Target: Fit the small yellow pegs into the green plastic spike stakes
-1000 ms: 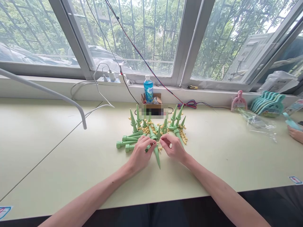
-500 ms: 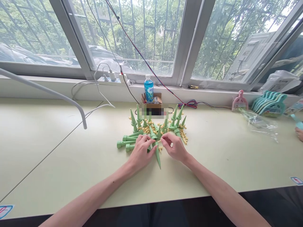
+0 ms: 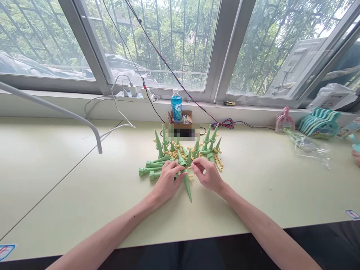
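Observation:
My left hand [image 3: 168, 178] is closed around a green plant watering spike [image 3: 188, 187], whose pointed tip slants down toward me. Between thumb and forefinger of my right hand [image 3: 207, 174] is a small yellow valve [image 3: 189, 167], its end close to the side of that spike; whether they touch I cannot tell. Behind my hands stand several upright green spikes [image 3: 158, 144] with yellow valves in some. Loose yellow valves [image 3: 173, 154] lie heaped among them. More green spikes [image 3: 144, 171] lie flat left of my left hand.
At the back a blue-liquid bottle [image 3: 177, 108] stands by a small cardboard box [image 3: 188, 117]. A white curved rod [image 3: 70, 110] reaches in from the left. Pink [image 3: 285, 120] and teal dustpans [image 3: 320, 123] and a plastic bag [image 3: 311, 147] are on the right, near another person's hand [image 3: 356, 157].
My hands stay nearly still. The spike's tip in my left hand has shifted very slightly toward me. At the far right, the other person's hand has moved a little.

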The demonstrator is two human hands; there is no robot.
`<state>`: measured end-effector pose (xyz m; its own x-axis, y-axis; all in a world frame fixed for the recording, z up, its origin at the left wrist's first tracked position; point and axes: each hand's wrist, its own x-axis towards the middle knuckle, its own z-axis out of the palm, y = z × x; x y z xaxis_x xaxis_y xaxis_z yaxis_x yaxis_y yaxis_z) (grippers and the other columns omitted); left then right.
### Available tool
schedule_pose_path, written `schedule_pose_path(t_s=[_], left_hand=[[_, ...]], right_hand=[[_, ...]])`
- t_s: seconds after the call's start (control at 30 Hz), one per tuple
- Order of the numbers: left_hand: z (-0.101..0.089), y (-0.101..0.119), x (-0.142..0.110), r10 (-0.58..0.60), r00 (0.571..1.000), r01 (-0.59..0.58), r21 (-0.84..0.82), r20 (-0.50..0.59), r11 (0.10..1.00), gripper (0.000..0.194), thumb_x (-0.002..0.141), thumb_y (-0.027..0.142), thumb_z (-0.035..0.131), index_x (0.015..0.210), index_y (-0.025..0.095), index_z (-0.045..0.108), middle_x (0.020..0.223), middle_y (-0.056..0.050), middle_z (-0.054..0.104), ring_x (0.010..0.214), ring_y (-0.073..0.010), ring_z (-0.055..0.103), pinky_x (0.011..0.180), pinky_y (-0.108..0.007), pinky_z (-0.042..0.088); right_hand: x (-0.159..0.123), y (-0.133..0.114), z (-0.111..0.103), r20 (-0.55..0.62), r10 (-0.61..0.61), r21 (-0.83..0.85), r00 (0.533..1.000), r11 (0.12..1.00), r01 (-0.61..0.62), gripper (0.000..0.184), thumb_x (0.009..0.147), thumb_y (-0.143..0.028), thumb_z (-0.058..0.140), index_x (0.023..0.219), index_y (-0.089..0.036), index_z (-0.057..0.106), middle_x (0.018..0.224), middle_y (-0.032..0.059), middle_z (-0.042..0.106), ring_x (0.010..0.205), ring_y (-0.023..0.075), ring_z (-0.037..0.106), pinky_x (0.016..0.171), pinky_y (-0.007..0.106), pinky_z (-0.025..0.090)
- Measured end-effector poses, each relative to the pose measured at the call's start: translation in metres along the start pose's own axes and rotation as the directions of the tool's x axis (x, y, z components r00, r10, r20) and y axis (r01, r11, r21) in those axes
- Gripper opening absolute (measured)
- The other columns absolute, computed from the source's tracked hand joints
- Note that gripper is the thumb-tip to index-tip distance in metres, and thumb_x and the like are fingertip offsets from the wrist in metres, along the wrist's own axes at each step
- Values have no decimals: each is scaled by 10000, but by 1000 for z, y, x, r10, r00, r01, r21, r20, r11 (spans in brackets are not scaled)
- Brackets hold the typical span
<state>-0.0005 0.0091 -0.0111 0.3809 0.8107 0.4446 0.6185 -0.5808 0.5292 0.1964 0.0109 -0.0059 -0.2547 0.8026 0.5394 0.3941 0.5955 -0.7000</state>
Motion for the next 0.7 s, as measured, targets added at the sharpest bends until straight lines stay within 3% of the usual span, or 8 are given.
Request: schedule_pose_path(t_s=[0.17,0.3,0.4,0.6,0.7], left_hand=[[-6,9,1,-42,995,33,-95,-93,995,136,950,291,545,990,210,647,977,-52,619,920,-207,565,765,-323,489],[-9,12,3,-51,988,21,-203,-142,979,103,959,272,520,957,203,596,1037,-49,622,812,-156,589,687,-276,489],[-8,10,4,-48,984,-3,-282,-173,959,106,961,278,510,961,201,582,1044,-53,620,869,-162,608,729,-278,516],[-9,8,4,-129,978,54,-401,-164,915,150,956,319,521,1032,209,588,969,-39,626,859,-163,617,790,-305,542],[-10,9,4,-199,971,114,-471,-135,875,174,943,357,542,1020,210,593,874,-24,634,808,-165,633,741,-293,545]], right_hand=[[1,-1,-2,-8,18,5,1000,1000,-18,132,957,-266,496,868,-190,556,723,9,571,558,115,506,511,239,406],[2,-3,-3,-39,44,-1,998,999,-44,140,956,-280,497,864,-191,555,705,5,565,558,120,522,514,243,409],[2,-4,-3,-75,64,0,995,998,-64,146,956,-291,497,863,-192,550,699,0,552,557,120,527,507,242,400],[3,-5,-4,-143,78,10,987,997,-77,167,959,-314,488,857,-196,550,722,7,577,577,124,548,510,238,418],[4,-5,-5,-139,74,22,987,997,-71,173,957,-318,488,851,-197,552,713,6,575,577,125,548,513,238,427]])
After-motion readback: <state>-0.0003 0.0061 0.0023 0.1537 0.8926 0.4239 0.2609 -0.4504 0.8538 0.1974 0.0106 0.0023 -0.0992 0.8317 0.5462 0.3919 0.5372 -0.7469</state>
